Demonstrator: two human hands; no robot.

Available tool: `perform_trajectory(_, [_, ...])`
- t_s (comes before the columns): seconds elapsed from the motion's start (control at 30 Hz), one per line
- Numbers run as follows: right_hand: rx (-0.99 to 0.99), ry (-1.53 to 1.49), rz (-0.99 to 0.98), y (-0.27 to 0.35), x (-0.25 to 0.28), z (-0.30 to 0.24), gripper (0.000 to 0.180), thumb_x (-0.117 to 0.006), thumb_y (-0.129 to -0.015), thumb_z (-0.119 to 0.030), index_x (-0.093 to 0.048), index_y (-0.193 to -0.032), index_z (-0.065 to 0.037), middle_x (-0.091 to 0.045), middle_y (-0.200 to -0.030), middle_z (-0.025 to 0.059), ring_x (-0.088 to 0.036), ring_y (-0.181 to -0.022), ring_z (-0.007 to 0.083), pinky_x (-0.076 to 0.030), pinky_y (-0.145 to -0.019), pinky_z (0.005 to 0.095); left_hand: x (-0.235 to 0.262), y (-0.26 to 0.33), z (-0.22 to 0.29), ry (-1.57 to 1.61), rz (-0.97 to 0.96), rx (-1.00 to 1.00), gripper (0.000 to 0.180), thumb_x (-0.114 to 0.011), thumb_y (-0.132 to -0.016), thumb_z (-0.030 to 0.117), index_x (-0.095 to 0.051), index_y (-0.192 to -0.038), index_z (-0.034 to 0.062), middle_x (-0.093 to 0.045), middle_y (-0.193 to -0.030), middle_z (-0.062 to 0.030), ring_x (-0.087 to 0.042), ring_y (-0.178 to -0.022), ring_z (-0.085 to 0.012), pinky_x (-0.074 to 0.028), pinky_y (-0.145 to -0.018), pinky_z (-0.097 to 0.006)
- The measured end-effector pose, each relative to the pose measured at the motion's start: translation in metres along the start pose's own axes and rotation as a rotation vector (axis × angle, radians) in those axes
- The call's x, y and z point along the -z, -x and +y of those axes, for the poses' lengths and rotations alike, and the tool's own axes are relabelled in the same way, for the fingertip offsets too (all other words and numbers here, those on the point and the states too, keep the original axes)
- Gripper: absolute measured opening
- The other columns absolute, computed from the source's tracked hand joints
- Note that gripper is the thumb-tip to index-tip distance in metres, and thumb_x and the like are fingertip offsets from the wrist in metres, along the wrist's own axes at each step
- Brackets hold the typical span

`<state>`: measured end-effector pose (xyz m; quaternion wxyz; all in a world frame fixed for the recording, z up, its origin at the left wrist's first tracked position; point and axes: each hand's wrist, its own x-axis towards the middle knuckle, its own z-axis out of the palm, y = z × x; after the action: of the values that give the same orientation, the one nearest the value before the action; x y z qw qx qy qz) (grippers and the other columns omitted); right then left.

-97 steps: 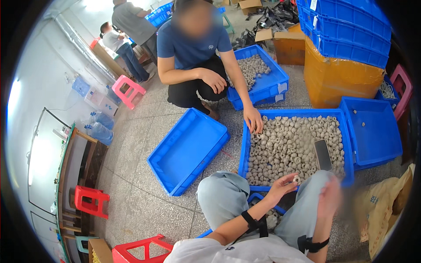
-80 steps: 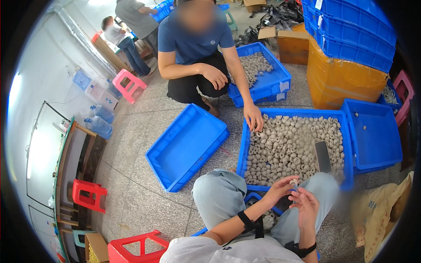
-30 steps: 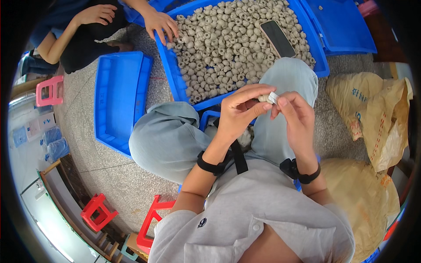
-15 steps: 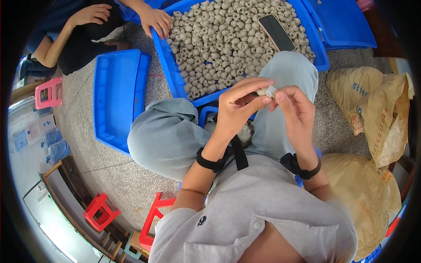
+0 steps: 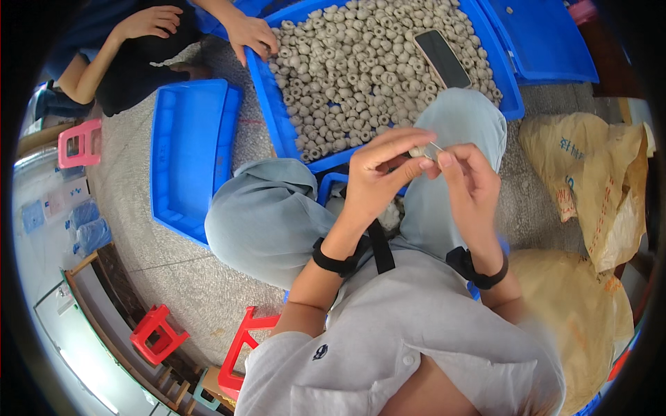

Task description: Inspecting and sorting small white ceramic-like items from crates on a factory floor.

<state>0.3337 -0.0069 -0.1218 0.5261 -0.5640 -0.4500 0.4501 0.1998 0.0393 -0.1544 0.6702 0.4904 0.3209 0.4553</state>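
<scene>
Pale grey and rounded, the small bead (image 5: 417,151) sits above the denim lap (image 5: 431,211), clamped in the left hand (image 5: 374,173)'s fingers, probably light and hard, best held by its rim, while the right hand (image 5: 473,182)'s fingers pinch a thin sliver (image 5: 436,145).

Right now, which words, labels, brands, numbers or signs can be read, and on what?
Upper tan sack: blue and red printing, wording left out.
Lower tan sack: orange marks, too blurred to read.
Grey shirt: dark emblem, too small to make out.
Left blue tray: faint marks, unreadable.
</scene>
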Motion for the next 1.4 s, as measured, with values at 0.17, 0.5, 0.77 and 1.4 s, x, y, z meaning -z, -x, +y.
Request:
perform_trajectory(0.17, [-0.019,0.059,0.01,0.002,0.0,0.0,0.012,-0.054,-0.088,-0.009,-0.053,-0.086,0.003,-0.058,-0.076,0.0053,-0.056,-0.07,0.0084,-0.044,-0.065,0.0204,0.0,0.0,-0.002,-0.023,-0.033,-0.034,0.027,-0.057,-0.075,-0.01,-0.059,-0.102,-0.0056,-0.055,-0.109,-0.0147,-0.063,-0.079,-0.0219,-0.054,-0.066,-0.028])
perform_trajectory(0.5, [-0.075,-0.119,-0.005,0.002,0.0,-0.002,0.015,-0.052,-0.09,-0.013,-0.052,-0.087,0.001,-0.058,-0.075,0.0059,-0.054,-0.072,0.0098,-0.044,-0.066,0.0219,0.0,0.0,0.005,0.033,-0.025,0.022,0.027,-0.063,-0.077,0.002,-0.061,-0.104,0.0007,-0.056,-0.106,-0.0099,-0.057,-0.087,-0.0137,-0.052,-0.069,-0.023])
perform_trajectory(0.77, [-0.064,-0.098,-0.003,0.002,0.0,0.0,0.013,-0.052,-0.089,-0.012,-0.052,-0.087,0.001,-0.058,-0.076,0.0058,-0.055,-0.071,0.0097,-0.044,-0.066,0.0216,0.0,0.0,0.006,0.001,-0.011,0.011,0.027,-0.063,-0.077,0.001,-0.062,-0.104,0.0013,-0.056,-0.105,-0.0094,-0.056,-0.086,-0.013,-0.052,-0.068,-0.023])
perform_trajectory(1.4, [-0.08,-0.166,-0.048,0.002,0.0,0.002,0.015,-0.052,-0.089,-0.014,-0.053,-0.088,0.001,-0.059,-0.078,0.0075,-0.057,-0.071,0.0126,-0.048,-0.067,0.0257,0.001,-0.001,0.007,-0.079,0.017,-0.041,0.029,-0.062,-0.073,-0.005,-0.063,-0.101,0.0001,-0.059,-0.101,-0.01,-0.059,-0.082,-0.0141,-0.05,-0.067,-0.023])
